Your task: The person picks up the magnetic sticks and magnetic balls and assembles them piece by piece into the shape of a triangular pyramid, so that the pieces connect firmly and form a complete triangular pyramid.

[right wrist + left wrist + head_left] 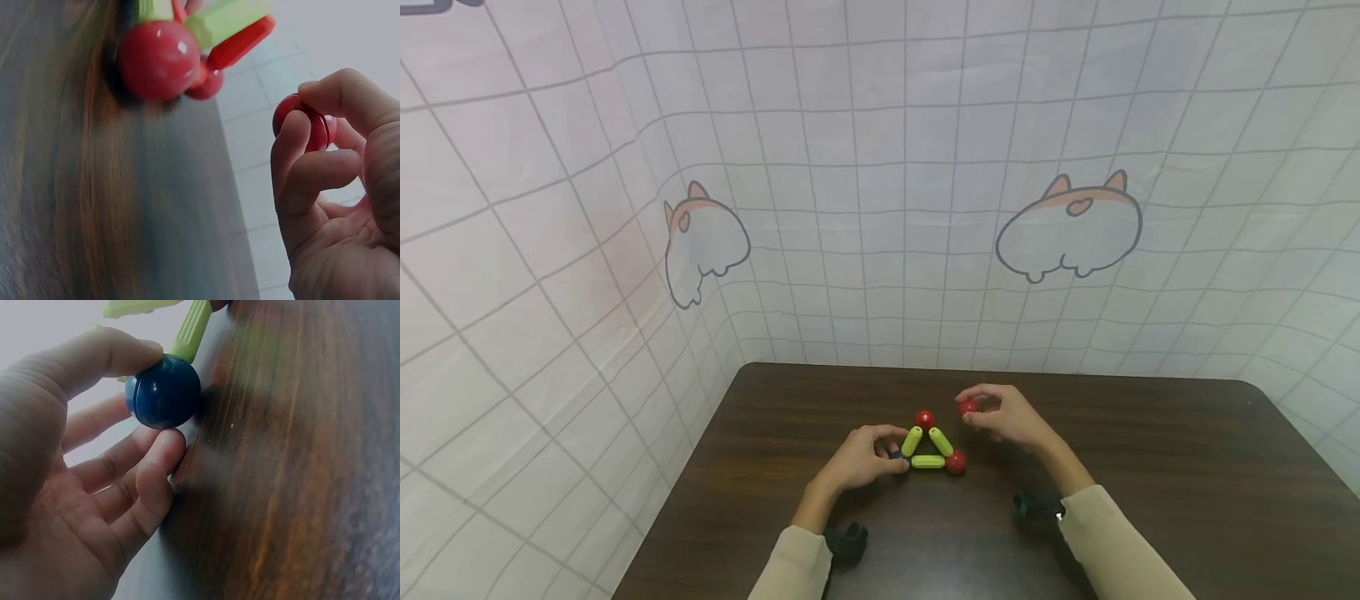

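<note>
A triangle of yellow-green rods (928, 462) lies on the dark wooden table, with balls at its corners. My left hand (859, 457) pinches the dark blue ball (165, 392) at the near left corner between thumb and fingers. One red ball (956, 462) marks the near right corner, another red ball (925, 419) the far one. Beyond the triangle's right side, my right hand (1011, 417) holds a separate red ball (301, 122) in its fingertips. A red rod (242, 42) shows beside a green one in the right wrist view.
The dark table (1150, 483) reaches back to a white gridded curtain (880, 208) with cartoon animal prints, and more curtain hangs along the left. Dark straps (847, 543) with devices sit at both wrists, below the light sleeves (793, 567).
</note>
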Motion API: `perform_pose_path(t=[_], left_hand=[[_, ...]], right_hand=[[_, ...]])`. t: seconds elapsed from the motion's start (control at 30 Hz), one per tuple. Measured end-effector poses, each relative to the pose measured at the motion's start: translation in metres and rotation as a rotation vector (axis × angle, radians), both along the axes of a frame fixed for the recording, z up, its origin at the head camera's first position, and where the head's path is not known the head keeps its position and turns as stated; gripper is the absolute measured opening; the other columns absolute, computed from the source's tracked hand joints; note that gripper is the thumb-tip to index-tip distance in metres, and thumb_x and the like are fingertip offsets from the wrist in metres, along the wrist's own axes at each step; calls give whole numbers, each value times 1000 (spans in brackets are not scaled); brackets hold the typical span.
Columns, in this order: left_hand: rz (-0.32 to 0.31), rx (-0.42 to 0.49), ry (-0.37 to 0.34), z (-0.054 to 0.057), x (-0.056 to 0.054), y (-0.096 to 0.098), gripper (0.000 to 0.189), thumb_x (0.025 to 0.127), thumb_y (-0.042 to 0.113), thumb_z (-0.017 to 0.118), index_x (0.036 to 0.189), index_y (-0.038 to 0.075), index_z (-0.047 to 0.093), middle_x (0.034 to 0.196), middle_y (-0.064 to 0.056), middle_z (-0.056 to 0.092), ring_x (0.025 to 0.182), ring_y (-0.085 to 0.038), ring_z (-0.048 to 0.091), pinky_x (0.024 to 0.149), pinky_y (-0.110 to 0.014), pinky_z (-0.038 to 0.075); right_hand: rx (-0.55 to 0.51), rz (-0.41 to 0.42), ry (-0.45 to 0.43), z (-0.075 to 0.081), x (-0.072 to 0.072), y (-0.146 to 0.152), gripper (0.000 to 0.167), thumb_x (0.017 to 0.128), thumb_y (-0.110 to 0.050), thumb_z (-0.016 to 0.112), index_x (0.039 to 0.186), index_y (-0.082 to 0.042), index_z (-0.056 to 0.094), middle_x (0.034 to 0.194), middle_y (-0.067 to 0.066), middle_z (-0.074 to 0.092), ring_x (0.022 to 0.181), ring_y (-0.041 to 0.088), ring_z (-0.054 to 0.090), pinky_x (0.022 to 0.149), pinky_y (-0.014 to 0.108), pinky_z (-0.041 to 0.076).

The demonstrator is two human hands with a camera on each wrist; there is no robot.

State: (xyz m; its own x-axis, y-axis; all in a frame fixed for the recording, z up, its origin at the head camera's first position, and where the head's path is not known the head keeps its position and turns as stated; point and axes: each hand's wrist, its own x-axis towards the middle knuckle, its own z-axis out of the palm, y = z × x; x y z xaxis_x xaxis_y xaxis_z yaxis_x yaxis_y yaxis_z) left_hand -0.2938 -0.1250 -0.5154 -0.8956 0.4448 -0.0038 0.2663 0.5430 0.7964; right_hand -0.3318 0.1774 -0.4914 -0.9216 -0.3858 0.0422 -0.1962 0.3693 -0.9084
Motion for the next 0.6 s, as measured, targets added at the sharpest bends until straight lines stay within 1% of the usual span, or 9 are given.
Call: perform_pose_path(t=[0.17, 0.3, 0.4, 0.6], left_hand=[[1, 0, 7, 0, 0, 1, 48, 89, 24, 80, 133, 14, 67, 96, 0, 66, 74, -11, 59, 60, -26, 50], [3, -2, 7, 0, 0, 1, 47, 89, 24, 80, 133, 14, 67, 96, 1, 66, 74, -10, 59, 60, -26, 50], [5, -5, 10, 0, 0, 1, 47, 89, 23, 80, 133, 14, 67, 96, 1, 66, 73, -10, 59, 60, -26, 49], [10, -8, 4, 0, -1, 2, 47, 89, 24, 80, 133, 15, 67, 95, 2, 66, 73, -10, 58, 60, -26, 49]], right_hand=[[-46, -14, -3, 0, 7, -5, 40, 91, -14, 76, 128, -1, 65, 104, 13, 67, 61, 13, 57, 47, 24, 44], [-70, -21, -4, 2, 11, -10, 40, 91, -13, 76, 128, 1, 65, 101, 11, 67, 65, 17, 60, 46, 24, 44], [-76, -33, -1, 5, 14, -15, 39, 91, -13, 76, 127, -2, 65, 100, 10, 66, 65, 17, 60, 46, 24, 43], [-104, -31, 2, 11, 18, -24, 31, 92, -14, 75, 122, -10, 67, 99, 11, 63, 58, 13, 53, 45, 23, 42]])
